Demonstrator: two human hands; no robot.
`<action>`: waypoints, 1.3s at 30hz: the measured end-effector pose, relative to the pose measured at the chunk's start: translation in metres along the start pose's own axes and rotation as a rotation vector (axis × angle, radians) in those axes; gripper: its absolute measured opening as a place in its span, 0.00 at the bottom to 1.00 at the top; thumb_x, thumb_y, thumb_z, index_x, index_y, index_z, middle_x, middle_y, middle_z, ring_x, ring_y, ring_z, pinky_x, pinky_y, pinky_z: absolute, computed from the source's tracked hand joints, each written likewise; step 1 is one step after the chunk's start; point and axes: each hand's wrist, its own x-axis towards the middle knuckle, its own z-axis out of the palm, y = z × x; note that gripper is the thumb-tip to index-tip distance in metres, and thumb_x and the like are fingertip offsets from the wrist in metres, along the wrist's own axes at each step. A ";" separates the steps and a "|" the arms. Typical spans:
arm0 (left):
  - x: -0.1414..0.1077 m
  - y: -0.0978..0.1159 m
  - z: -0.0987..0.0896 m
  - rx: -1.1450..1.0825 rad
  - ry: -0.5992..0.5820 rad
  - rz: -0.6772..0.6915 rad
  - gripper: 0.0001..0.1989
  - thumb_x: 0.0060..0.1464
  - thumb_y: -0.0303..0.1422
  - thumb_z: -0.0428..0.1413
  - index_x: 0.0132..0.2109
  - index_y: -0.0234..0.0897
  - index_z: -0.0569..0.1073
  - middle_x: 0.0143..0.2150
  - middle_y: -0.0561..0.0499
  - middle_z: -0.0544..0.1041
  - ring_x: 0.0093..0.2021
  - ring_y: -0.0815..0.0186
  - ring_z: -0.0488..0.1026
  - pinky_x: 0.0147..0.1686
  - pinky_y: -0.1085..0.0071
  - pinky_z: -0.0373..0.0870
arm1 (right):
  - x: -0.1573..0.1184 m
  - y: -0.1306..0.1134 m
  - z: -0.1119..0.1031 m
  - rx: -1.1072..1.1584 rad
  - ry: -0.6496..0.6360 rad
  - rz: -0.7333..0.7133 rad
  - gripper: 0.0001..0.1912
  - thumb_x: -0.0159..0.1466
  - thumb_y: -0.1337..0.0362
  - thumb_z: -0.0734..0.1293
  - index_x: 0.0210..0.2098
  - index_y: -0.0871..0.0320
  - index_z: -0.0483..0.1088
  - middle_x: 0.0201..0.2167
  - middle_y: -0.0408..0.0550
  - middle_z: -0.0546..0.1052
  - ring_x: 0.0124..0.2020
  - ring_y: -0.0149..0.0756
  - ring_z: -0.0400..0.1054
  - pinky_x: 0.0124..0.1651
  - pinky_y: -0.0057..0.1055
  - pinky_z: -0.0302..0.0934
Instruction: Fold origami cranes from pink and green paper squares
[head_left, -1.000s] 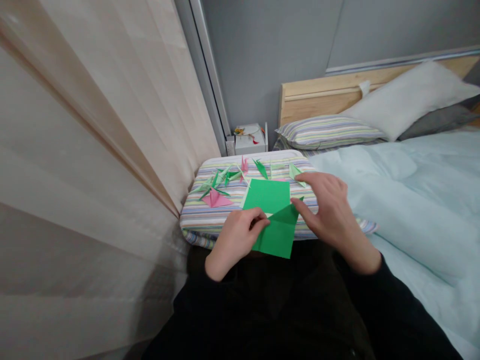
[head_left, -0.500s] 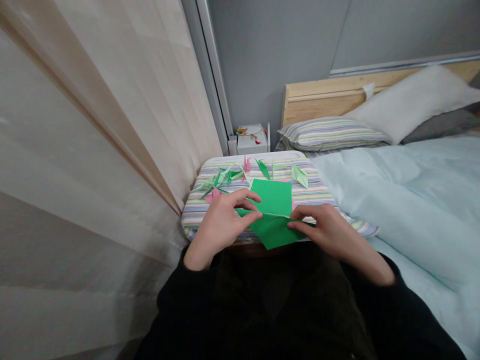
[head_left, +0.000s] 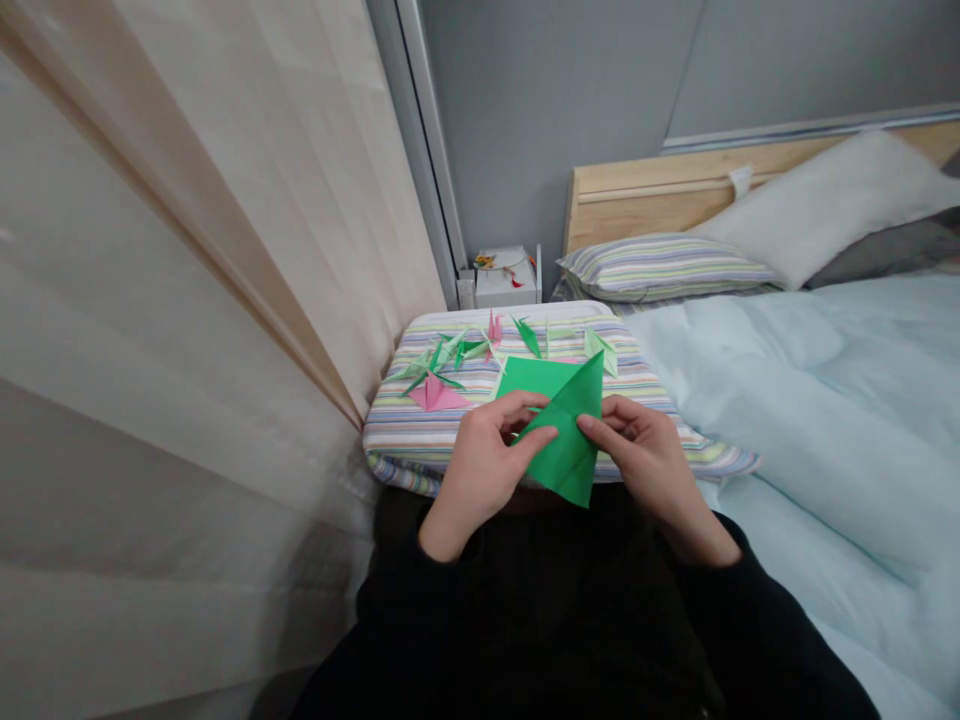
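Note:
A folded sheet of green origami paper [head_left: 566,455] is held up near the table's front edge, tilted with one corner pointing up. My left hand [head_left: 491,450] pinches its left side, thumb on the near face. On the right side, my right hand [head_left: 641,440] grips it between thumb and fingers. Behind it a flat green paper square [head_left: 532,375] lies on the striped cloth, partly covered by the held sheet. To the left sit a pink folded paper crane [head_left: 435,393] and several green ones [head_left: 450,352]. A light green folded piece [head_left: 600,350] lies at the back right.
The small table [head_left: 397,430] has a striped cloth over it. A curtain [head_left: 225,250] hangs close on the left. On the right is a bed with a pale blue quilt [head_left: 810,380]. A white stand [head_left: 506,290] with small trinkets is behind the table.
The held green paper has turned from a wide, downward-pointing position to one with a corner up. Both hands have come closer together, and the pink crane is now uncovered.

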 end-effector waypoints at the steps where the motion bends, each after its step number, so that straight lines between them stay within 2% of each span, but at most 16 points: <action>1: -0.001 0.000 -0.001 0.004 -0.007 0.001 0.14 0.54 0.34 0.65 0.48 0.36 0.81 0.35 0.48 0.82 0.36 0.62 0.78 0.34 0.69 0.71 | 0.000 -0.001 -0.002 0.009 0.005 -0.006 0.12 0.59 0.56 0.76 0.31 0.57 0.76 0.26 0.42 0.78 0.27 0.31 0.69 0.31 0.28 0.63; 5: -0.004 0.005 -0.002 -0.009 -0.041 0.026 0.14 0.55 0.34 0.64 0.49 0.38 0.83 0.38 0.47 0.84 0.41 0.60 0.79 0.41 0.66 0.75 | -0.002 -0.005 -0.002 -0.002 -0.015 0.002 0.12 0.57 0.56 0.77 0.36 0.56 0.80 0.33 0.46 0.83 0.34 0.38 0.75 0.38 0.33 0.70; 9: -0.003 0.009 -0.002 -0.049 0.072 0.051 0.13 0.53 0.33 0.66 0.47 0.39 0.83 0.41 0.48 0.85 0.42 0.60 0.80 0.43 0.67 0.75 | -0.006 -0.006 -0.002 -0.011 0.041 0.008 0.14 0.55 0.55 0.78 0.37 0.56 0.81 0.37 0.47 0.85 0.36 0.40 0.76 0.43 0.38 0.72; 11: -0.002 0.010 -0.003 -0.069 0.141 0.063 0.11 0.52 0.34 0.67 0.44 0.38 0.84 0.41 0.48 0.85 0.42 0.60 0.80 0.44 0.67 0.76 | -0.009 -0.004 -0.005 -0.041 0.034 0.011 0.13 0.56 0.54 0.78 0.34 0.57 0.80 0.33 0.47 0.84 0.33 0.39 0.75 0.40 0.35 0.71; 13: -0.002 0.011 -0.003 -0.077 0.167 0.075 0.09 0.53 0.34 0.66 0.41 0.38 0.84 0.40 0.48 0.85 0.42 0.60 0.80 0.44 0.67 0.76 | -0.012 -0.002 -0.007 -0.093 0.018 0.015 0.15 0.57 0.53 0.78 0.28 0.58 0.78 0.26 0.45 0.80 0.26 0.34 0.71 0.31 0.31 0.66; 16: -0.002 0.013 -0.003 -0.089 0.135 0.065 0.09 0.53 0.35 0.66 0.41 0.38 0.84 0.39 0.49 0.85 0.40 0.61 0.80 0.42 0.67 0.76 | -0.015 0.000 -0.007 -0.130 0.018 0.019 0.19 0.58 0.52 0.77 0.22 0.58 0.72 0.18 0.42 0.73 0.19 0.30 0.63 0.23 0.28 0.56; 18: -0.002 0.013 -0.002 -0.087 0.112 0.062 0.09 0.53 0.34 0.66 0.42 0.38 0.84 0.40 0.49 0.85 0.41 0.61 0.80 0.43 0.67 0.76 | -0.015 0.000 -0.005 -0.123 0.006 0.031 0.20 0.58 0.51 0.77 0.23 0.58 0.71 0.17 0.41 0.72 0.18 0.30 0.63 0.22 0.28 0.57; 21: 0.000 0.012 -0.004 -0.051 0.094 0.073 0.09 0.52 0.34 0.67 0.41 0.38 0.84 0.41 0.49 0.85 0.43 0.60 0.80 0.46 0.67 0.75 | -0.013 -0.005 -0.003 -0.103 0.042 0.006 0.17 0.57 0.52 0.78 0.31 0.57 0.72 0.22 0.42 0.75 0.20 0.32 0.67 0.23 0.29 0.63; 24: 0.000 0.009 -0.008 -0.013 0.066 0.079 0.08 0.52 0.34 0.67 0.41 0.39 0.84 0.40 0.49 0.85 0.42 0.61 0.80 0.45 0.67 0.74 | -0.011 -0.014 -0.010 -0.106 0.155 -0.134 0.25 0.54 0.56 0.80 0.46 0.52 0.68 0.29 0.39 0.78 0.26 0.33 0.72 0.30 0.29 0.69; 25: 0.000 0.008 -0.010 -0.007 0.052 0.081 0.08 0.52 0.34 0.67 0.41 0.39 0.84 0.40 0.49 0.85 0.42 0.61 0.80 0.45 0.67 0.74 | -0.010 -0.018 -0.014 -0.143 0.159 -0.176 0.26 0.54 0.57 0.80 0.47 0.52 0.67 0.33 0.40 0.79 0.28 0.33 0.73 0.33 0.30 0.70; 27: 0.000 0.009 -0.014 0.001 0.023 0.081 0.08 0.52 0.33 0.67 0.41 0.39 0.84 0.40 0.50 0.85 0.42 0.61 0.80 0.45 0.67 0.73 | -0.009 -0.025 -0.023 -0.277 0.100 -0.214 0.20 0.55 0.56 0.79 0.40 0.54 0.70 0.34 0.44 0.78 0.33 0.35 0.74 0.36 0.31 0.71; 28: -0.001 0.009 -0.015 0.005 0.010 0.079 0.08 0.52 0.33 0.67 0.40 0.39 0.84 0.40 0.50 0.85 0.41 0.61 0.80 0.45 0.67 0.73 | -0.008 -0.029 -0.026 -0.350 0.048 -0.212 0.17 0.56 0.55 0.79 0.36 0.55 0.72 0.33 0.44 0.78 0.32 0.35 0.73 0.35 0.31 0.71; 32: -0.002 0.012 -0.017 0.030 -0.008 0.074 0.08 0.52 0.35 0.67 0.40 0.40 0.85 0.39 0.49 0.85 0.40 0.61 0.80 0.42 0.68 0.73 | -0.008 -0.039 -0.031 -0.469 -0.053 -0.190 0.15 0.56 0.53 0.78 0.29 0.56 0.75 0.29 0.45 0.77 0.31 0.36 0.71 0.34 0.32 0.68; 39: -0.002 0.009 -0.015 0.022 0.007 0.056 0.09 0.50 0.36 0.68 0.39 0.41 0.85 0.37 0.50 0.85 0.37 0.62 0.78 0.36 0.69 0.71 | -0.010 -0.039 -0.024 -0.421 -0.037 -0.156 0.14 0.57 0.51 0.77 0.25 0.54 0.77 0.28 0.47 0.80 0.32 0.40 0.73 0.35 0.34 0.68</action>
